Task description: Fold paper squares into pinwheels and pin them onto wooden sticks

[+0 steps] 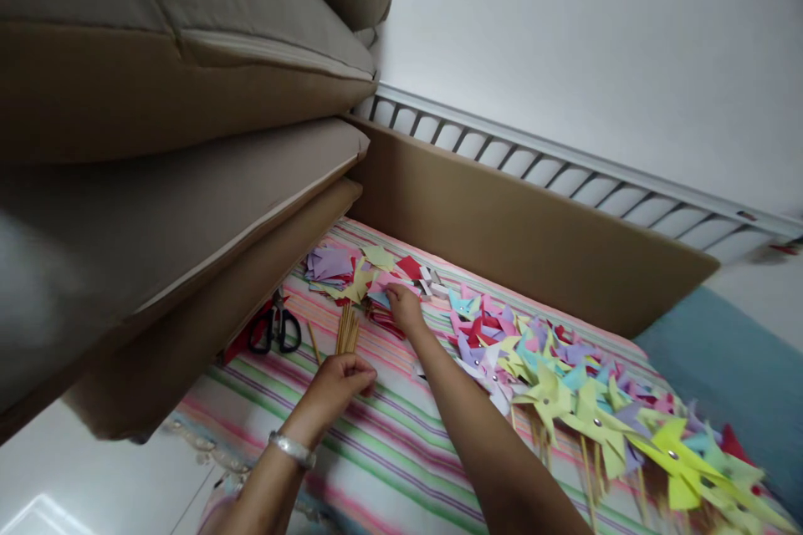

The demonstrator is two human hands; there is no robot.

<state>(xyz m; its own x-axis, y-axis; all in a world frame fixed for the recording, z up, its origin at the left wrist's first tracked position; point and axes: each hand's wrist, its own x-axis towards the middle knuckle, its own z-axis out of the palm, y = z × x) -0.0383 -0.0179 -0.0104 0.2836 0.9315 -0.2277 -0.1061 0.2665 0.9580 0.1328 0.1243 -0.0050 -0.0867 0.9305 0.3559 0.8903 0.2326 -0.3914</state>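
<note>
My right hand [406,309] reaches to the pile of cut paper, its fingertips pinched at the edge of a pink paper piece [390,281]. Nearer to me, my left hand [342,386] is closed with its fingers curled together; whatever may be inside is hidden. Just beyond it lies a bundle of thin wooden sticks [347,330], with one loose stick [314,344] to its left. Black-handled scissors [274,329] rest farther left. Purple paper pieces [331,264] are heaped behind the sticks. Small white boxes [432,284] sit beyond my right hand.
Many finished paper pinwheels [545,397] on sticks cover the right side of the striped cloth [401,426]. Large stacked cushions [251,184] overhang the left. A brown board [502,217] closes off the back, before a white radiator [565,171].
</note>
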